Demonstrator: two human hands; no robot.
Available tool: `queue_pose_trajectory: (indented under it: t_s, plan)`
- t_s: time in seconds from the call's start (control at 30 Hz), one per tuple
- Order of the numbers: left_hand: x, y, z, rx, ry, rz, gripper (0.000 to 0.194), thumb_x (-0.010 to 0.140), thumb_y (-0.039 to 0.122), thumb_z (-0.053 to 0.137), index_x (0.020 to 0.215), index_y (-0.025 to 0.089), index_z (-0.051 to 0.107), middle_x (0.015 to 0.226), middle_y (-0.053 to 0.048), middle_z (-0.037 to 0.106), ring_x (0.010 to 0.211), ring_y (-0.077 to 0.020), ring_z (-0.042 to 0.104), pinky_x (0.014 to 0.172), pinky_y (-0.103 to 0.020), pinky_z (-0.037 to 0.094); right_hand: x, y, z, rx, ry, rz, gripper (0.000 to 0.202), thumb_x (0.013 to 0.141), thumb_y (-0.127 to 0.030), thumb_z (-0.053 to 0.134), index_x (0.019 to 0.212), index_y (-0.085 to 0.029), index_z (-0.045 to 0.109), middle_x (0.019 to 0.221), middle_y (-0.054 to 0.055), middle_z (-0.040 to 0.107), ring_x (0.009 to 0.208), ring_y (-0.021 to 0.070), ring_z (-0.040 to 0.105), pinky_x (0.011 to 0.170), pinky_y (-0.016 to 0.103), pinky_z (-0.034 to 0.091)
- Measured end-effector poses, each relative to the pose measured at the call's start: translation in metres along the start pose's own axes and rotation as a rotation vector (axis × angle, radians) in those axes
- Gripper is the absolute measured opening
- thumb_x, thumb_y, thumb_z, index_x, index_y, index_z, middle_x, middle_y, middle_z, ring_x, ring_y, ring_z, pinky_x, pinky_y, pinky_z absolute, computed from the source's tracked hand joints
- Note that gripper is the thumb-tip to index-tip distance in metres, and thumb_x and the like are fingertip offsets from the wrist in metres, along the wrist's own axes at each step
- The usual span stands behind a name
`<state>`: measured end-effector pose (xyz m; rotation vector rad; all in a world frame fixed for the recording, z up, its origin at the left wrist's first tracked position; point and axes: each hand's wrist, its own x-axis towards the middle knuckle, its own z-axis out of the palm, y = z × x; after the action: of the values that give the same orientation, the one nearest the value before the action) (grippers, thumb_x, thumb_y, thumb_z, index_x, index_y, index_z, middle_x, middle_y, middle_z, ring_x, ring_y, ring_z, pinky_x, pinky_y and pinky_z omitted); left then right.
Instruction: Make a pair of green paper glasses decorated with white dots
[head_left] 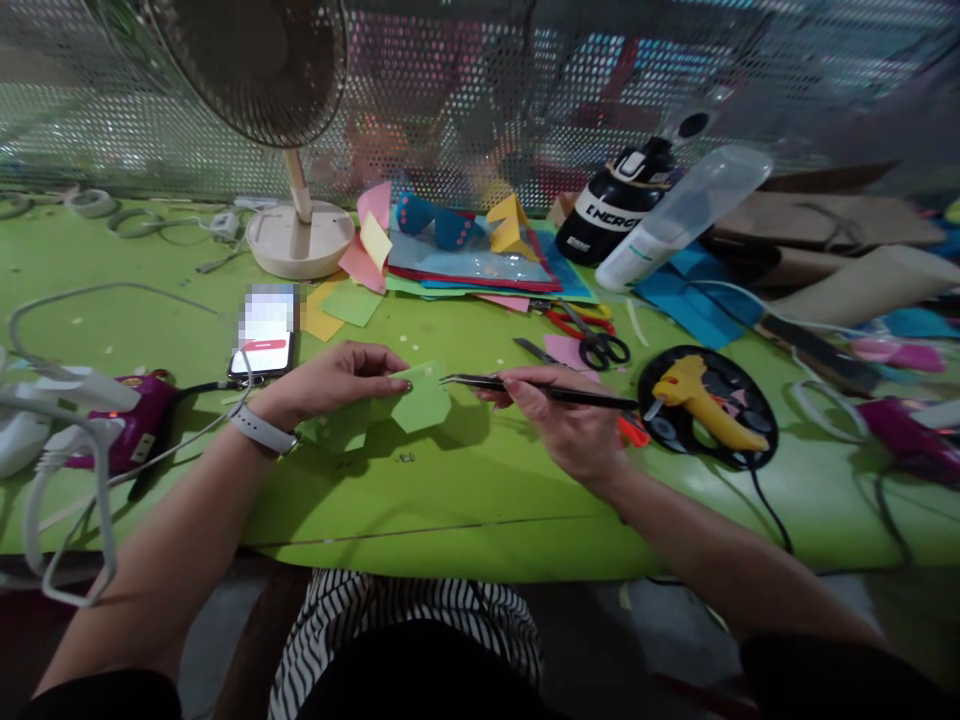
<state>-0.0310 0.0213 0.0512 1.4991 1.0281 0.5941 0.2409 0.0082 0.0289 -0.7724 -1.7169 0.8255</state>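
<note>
My left hand (346, 378) pinches a light green paper cutout (421, 402) by its upper edge, above the green table. A second green lobe (346, 428) shows below that hand; whether it belongs to the same piece I cannot tell. In my right hand (574, 425) are black tweezers (540, 388), held nearly level like a pen. Their thin tips point left and come close to the cutout's upper right edge; whether they touch it I cannot tell. A few tiny dark bits (406, 458) lie on the table below the paper.
To the right, a yellow glue gun (701, 405) rests on a round black tray (651, 385). Behind are scissors (600, 340), blue paper glasses (435, 220) and a black bottle (604, 215). A phone (264, 340), fan (300, 240) and cables (82, 440) occupy the left.
</note>
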Motion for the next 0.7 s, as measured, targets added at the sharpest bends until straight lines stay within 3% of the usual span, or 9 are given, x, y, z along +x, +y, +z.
queue_pose_trajectory:
  t_s: [0.27, 0.7]
  plan:
    - [0.0005, 0.0005, 0.003, -0.002, -0.001, -0.015, 0.027, 0.079, 0.038, 0.073, 0.094, 0.015, 0.07, 0.088, -0.003, 0.071, 0.076, -0.0111, 0.061, 0.071, -0.024, 0.049, -0.0012, 0.0025, -0.0006, 0.028, -0.01, 0.039, 0.013, 0.088, -0.031, 0.067, 0.095, -0.021, 0.071, 0.084, 0.004, 0.077, 0.072, 0.0172, 0.073, 0.064, 0.031, 0.061]
    - [0.0012, -0.0014, 0.004, -0.003, -0.016, -0.003, 0.025, 0.08, 0.037, 0.072, 0.095, 0.016, 0.07, 0.086, -0.002, 0.069, 0.074, -0.0102, 0.059, 0.07, -0.024, 0.048, -0.0004, 0.0026, 0.0008, 0.097, -0.001, 0.042, 0.011, 0.088, -0.023, 0.067, 0.097, -0.022, 0.071, 0.084, 0.002, 0.077, 0.071, 0.0152, 0.073, 0.064, 0.028, 0.061]
